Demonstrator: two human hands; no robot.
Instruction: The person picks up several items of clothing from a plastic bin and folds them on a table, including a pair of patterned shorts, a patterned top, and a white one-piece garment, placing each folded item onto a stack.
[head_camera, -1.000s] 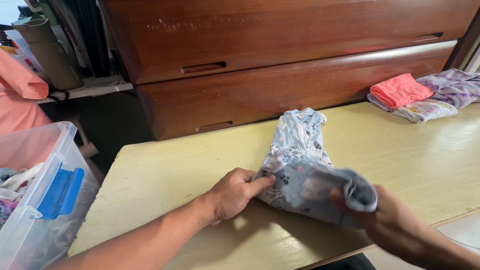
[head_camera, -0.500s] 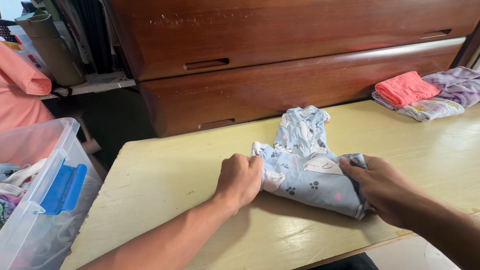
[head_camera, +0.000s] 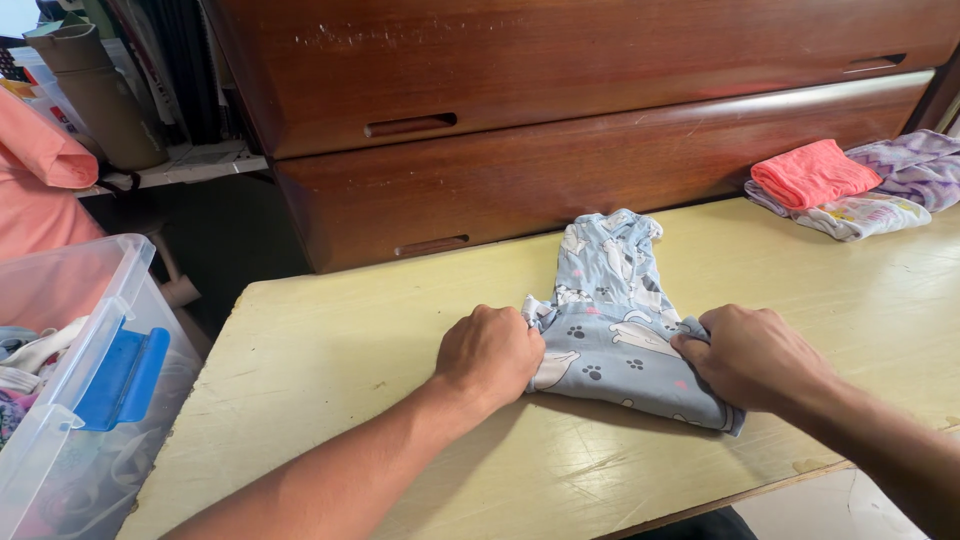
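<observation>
A small light-blue garment printed with white animals and paw marks lies on the pale yellow table, its near part folded over. My left hand is closed on the garment's left edge, knuckles up. My right hand grips the right edge of the fold and presses it onto the table. The far end of the garment reaches toward the wooden drawers.
A dark wooden chest of drawers stands right behind the table. Folded clothes, a coral piece on top of pale and lilac ones, lie at the far right. A clear plastic bin with a blue latch stands at the left, holding clothes.
The near part of the garment, held up by my right hand a second ago, has been folded over and laid flat. Both hands have moved onto its side edges.
</observation>
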